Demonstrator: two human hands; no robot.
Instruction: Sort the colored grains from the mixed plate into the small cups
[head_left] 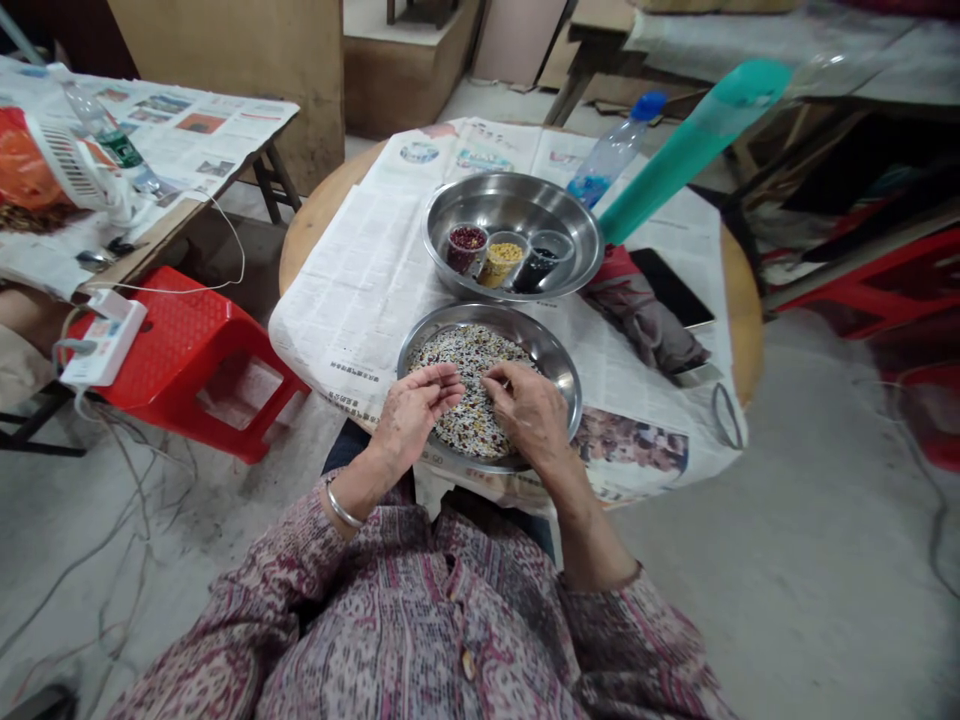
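Observation:
A steel basin [566, 372] in front of me holds mixed grains [471, 410], mostly white with dark, yellow and reddish bits. Over its left side my left hand [417, 408] is turned palm up, slightly cupped, with its fingers stretched out. My right hand [531, 412] hangs above the right part of the grains, thumb and fingertips pinched together; whatever is between them is too small to see. Just behind, a second steel basin [491, 195] contains three clear cups: one of dark red beans [466, 240], one of yellow kernels [502, 258], one of black beans [541, 265].
Newspaper [337, 290] covers the round table. A blue-capped bottle [611, 155], a long green tube-shaped thing [690, 150], a black phone-like slab [670, 287] and a crumpled grey-red cloth [645, 310] lie around. At left are a red stool [187, 340] with a power strip [105, 335] and cables.

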